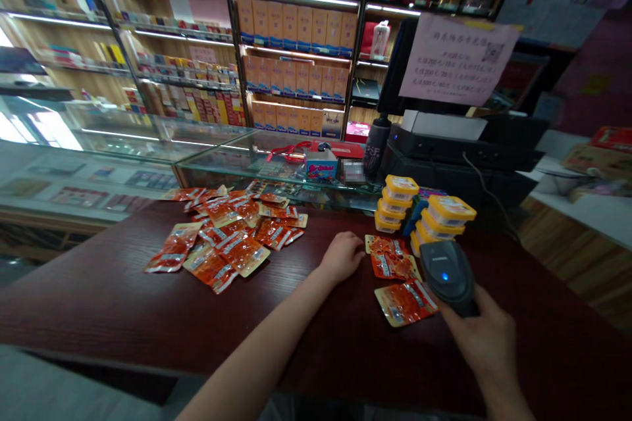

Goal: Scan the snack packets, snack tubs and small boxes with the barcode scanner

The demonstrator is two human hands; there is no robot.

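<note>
A: Lying where, relative to the hands, are the loose packets being found?

B: Three red packets (395,266) are being seen at centre right of the frame, on the dark table (123,302), between the two hands. The lowest packet (405,302) is lying with its long axis roughly across the frame, slightly tilted.

A: And which hand is being held nearer?

B: The right hand (481,339), at lower right, is being wrapped fully round the grip of a scanner (449,271), whose head is being held just over that packet's right end. The left hand (343,255) is being rested on the table just left of the topmost packet (386,245), fingers curled under, with nothing being gripped. The big pile of packets (227,237) is lying well apart, at centre left.
</note>
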